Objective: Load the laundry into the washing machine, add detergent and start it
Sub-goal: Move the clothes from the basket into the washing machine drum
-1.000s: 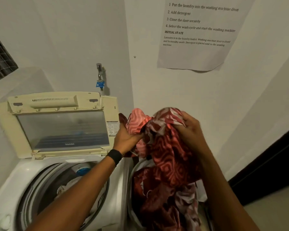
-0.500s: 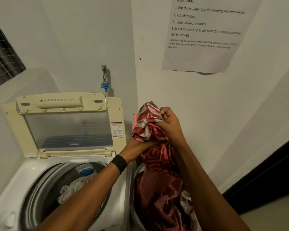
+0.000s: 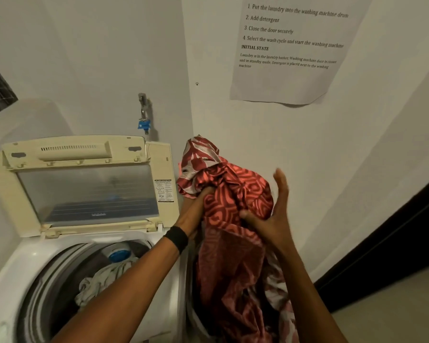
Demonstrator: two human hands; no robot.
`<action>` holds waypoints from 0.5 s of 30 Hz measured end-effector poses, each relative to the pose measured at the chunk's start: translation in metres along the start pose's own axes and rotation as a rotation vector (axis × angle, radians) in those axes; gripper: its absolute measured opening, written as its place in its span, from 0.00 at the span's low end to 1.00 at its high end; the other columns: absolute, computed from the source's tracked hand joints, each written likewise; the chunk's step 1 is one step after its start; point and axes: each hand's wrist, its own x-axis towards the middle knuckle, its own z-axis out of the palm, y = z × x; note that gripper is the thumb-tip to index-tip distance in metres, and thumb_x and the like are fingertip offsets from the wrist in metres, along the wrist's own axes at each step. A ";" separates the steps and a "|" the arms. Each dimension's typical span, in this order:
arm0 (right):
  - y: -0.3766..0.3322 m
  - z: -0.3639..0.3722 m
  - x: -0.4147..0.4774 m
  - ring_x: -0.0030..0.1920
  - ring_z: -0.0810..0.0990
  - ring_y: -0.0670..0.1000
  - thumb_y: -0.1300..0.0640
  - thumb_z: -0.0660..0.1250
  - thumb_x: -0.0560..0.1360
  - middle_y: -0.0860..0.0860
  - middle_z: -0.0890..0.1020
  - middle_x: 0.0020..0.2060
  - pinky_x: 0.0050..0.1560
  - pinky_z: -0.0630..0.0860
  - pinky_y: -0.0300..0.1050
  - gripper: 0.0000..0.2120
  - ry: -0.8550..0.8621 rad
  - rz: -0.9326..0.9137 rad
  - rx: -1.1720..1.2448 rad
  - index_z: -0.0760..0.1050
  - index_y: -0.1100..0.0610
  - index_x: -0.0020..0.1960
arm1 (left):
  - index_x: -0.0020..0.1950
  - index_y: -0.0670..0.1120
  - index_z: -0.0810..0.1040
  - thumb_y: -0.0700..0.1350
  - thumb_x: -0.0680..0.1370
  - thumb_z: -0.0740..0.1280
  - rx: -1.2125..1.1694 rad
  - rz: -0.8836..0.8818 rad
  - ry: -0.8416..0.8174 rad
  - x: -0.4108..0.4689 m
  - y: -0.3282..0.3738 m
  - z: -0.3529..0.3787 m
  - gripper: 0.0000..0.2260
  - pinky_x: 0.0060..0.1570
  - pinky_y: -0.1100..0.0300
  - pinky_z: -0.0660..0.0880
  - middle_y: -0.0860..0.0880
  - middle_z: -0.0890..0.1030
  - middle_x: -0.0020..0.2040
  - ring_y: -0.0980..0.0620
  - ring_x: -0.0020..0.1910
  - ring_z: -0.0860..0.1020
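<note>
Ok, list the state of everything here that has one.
Lid: raised, open.
Drum: partly loaded, pale laundry inside.
Red cloth: bunched, held up, outside the drum.
Left hand: grips the red cloth.
Right hand: open, fingers straight, palm against the cloth.

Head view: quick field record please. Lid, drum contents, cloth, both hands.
lid: washing machine lid open, standing upright
drum: drum already holds a pale garment
cloth: red patterned cloth bunched up to the right of the machine, not yet in the drum; its lower part hangs down
left: left hand pushed into the bundle and holding it up, fingers hidden
right: right hand open, fingers straight, thumb against the cloth
</note>
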 end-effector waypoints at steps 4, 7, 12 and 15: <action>0.067 0.032 -0.035 0.67 0.76 0.38 0.39 0.85 0.59 0.38 0.76 0.68 0.64 0.74 0.35 0.51 -0.325 0.362 -0.072 0.63 0.40 0.75 | 0.49 0.52 0.80 0.45 0.82 0.67 0.103 0.041 0.020 0.003 0.006 0.000 0.03 0.59 0.53 0.77 0.55 0.86 0.40 0.48 0.50 0.82; 0.070 0.037 -0.025 0.63 0.80 0.48 0.47 0.83 0.63 0.49 0.82 0.59 0.53 0.75 0.28 0.38 -0.359 0.419 -0.144 0.75 0.56 0.69 | 0.61 0.51 0.80 0.57 0.71 0.76 0.170 0.129 0.070 -0.003 0.008 -0.002 0.21 0.49 0.54 0.82 0.49 0.85 0.53 0.45 0.54 0.83; -0.009 -0.034 0.014 0.53 0.83 0.43 0.47 0.77 0.57 0.49 0.87 0.53 0.57 0.81 0.48 0.31 -0.304 0.198 -0.241 0.83 0.54 0.59 | 0.67 0.40 0.78 0.48 0.82 0.68 0.158 0.167 0.179 -0.005 0.016 -0.018 0.17 0.49 0.48 0.79 0.34 0.81 0.57 0.32 0.57 0.79; -0.067 -0.069 0.028 0.48 0.85 0.42 0.59 0.81 0.63 0.49 0.86 0.52 0.50 0.81 0.40 0.34 -0.192 0.037 -0.107 0.73 0.54 0.67 | 0.65 0.50 0.79 0.68 0.70 0.75 0.264 0.213 0.230 -0.004 0.011 -0.026 0.31 0.62 0.47 0.79 0.45 0.84 0.59 0.44 0.57 0.82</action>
